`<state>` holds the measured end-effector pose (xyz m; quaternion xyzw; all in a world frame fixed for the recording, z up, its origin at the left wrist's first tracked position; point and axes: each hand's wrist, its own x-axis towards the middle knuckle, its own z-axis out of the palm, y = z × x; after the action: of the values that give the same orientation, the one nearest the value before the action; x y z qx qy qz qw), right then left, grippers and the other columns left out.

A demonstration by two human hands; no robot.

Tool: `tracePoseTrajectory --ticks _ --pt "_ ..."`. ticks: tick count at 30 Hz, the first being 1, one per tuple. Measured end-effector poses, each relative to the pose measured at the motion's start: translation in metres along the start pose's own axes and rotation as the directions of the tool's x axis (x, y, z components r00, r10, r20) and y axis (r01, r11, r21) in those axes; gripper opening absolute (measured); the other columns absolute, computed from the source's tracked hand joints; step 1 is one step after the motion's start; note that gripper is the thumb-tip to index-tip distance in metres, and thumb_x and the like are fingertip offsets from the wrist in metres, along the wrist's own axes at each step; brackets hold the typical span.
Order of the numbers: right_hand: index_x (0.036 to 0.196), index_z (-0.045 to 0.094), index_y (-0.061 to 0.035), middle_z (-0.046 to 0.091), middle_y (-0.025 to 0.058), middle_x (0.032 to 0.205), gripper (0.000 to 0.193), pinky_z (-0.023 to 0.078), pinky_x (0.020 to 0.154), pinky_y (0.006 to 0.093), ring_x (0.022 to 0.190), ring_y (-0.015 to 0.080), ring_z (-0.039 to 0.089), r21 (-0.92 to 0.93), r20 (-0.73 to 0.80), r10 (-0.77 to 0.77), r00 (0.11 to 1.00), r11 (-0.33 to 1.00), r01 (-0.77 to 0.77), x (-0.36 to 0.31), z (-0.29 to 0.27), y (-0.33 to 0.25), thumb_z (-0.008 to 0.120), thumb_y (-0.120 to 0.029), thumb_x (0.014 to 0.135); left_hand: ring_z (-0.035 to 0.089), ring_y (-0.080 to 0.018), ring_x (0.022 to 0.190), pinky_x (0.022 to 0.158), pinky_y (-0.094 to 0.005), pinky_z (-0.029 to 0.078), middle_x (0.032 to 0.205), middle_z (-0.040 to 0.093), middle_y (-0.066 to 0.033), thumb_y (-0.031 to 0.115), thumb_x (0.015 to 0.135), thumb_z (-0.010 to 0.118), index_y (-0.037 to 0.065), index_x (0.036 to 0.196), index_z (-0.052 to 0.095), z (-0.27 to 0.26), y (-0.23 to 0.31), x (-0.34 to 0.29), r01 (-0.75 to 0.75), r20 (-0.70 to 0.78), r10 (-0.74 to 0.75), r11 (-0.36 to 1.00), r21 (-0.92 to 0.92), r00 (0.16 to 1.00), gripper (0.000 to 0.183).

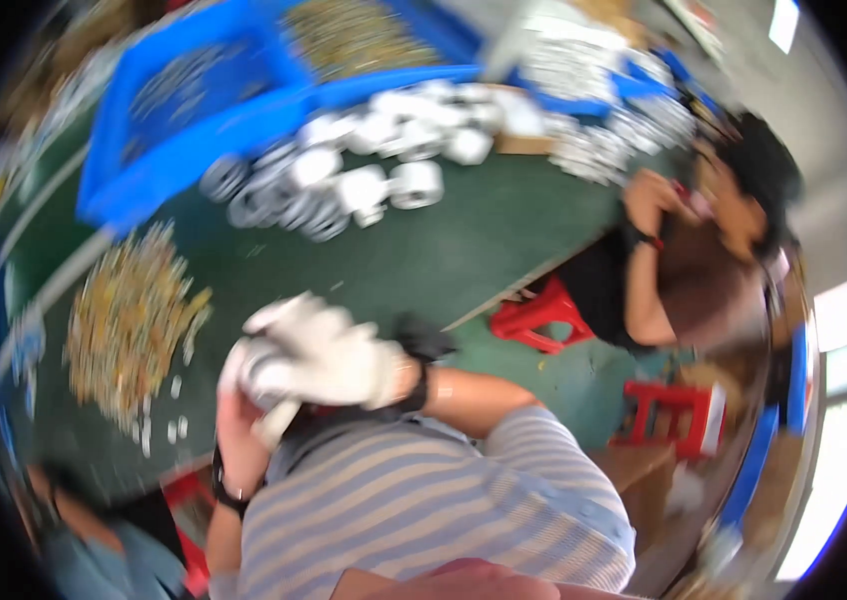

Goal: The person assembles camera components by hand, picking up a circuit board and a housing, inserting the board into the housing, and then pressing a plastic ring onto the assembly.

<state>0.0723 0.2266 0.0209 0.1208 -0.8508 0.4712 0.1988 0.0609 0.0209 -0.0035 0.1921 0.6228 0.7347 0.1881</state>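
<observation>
Close in front of my body, both hands meet at the near edge of the green table point(394, 260). My bare left hand point(236, 425) is wrapped round a white round part point(266, 378) from its left side. A white glove covers my right hand point(334, 350), whose fingers curl over the same part from above and the right. Most of the part is hidden between the hands, and motion blur hides its detail. To the left of my hands lies a heap of small, thin yellowish and silvery pieces point(129, 325).
White round parts point(414, 125) and grey ring-like parts point(289, 200) cluster beyond my hands. Blue bins point(109, 190) stand behind them. At right, a co-worker point(714, 240) sits beside a red stool point(544, 318). Another red stool point(679, 410) stands lower right. Another person's arm point(84, 520) shows lower left.
</observation>
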Motion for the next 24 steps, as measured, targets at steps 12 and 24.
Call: tracePoseTrajectory --ticks 12,24 --pt "0.086 0.076 0.0011 0.073 0.0243 0.088 0.060 0.058 0.081 0.0459 0.088 0.0403 0.073 0.065 0.121 0.242 0.963 0.966 -0.251 0.015 0.005 -0.003 0.069 -0.058 0.084 0.060 -0.0220 0.125 0.100 -0.0327 0.050 0.147 0.055 -0.0122 -0.003 0.089 0.073 0.004 0.163 0.030 -0.007 0.004 0.008 0.118 0.074 -0.132 0.978 0.170 0.989 0.085" --pt "0.085 0.069 -0.0044 0.068 0.0169 0.088 0.047 0.055 0.078 0.0487 0.086 0.0387 0.069 -0.580 -0.118 0.037 0.992 0.808 -0.099 0.035 -0.034 0.047 0.072 -0.052 0.087 0.020 -0.0441 0.157 0.125 -0.0595 0.017 0.169 0.027 -0.0228 0.043 0.106 0.055 0.004 0.164 0.029 -0.115 -0.046 0.064 -0.044 0.049 0.064 -0.076 0.996 0.997 0.075"
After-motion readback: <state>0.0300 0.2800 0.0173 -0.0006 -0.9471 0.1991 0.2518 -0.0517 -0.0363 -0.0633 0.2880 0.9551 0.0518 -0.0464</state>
